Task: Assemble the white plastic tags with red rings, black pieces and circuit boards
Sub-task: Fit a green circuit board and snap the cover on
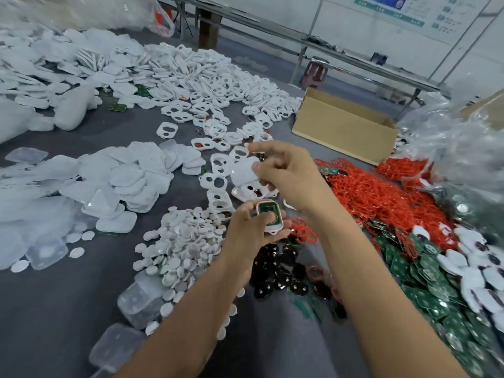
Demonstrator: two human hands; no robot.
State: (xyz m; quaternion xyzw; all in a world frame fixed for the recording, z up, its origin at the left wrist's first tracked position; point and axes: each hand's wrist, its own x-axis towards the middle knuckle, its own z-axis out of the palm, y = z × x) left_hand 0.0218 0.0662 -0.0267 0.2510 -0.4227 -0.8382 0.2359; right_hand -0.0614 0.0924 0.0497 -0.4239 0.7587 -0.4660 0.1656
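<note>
White plastic tag shell with a green circuit board point(268, 217) sits pinched in the left hand point(249, 232); above it, the right hand point(290, 174) pinches a plain white plastic cover point(244, 170).

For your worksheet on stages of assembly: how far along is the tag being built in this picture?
Done: a green circuit board already sits in the white tag shell held by the left hand. In hand: the right hand brings a white cover above it. Left: closing this tag, then the big piles of white shells and red rings.
</note>
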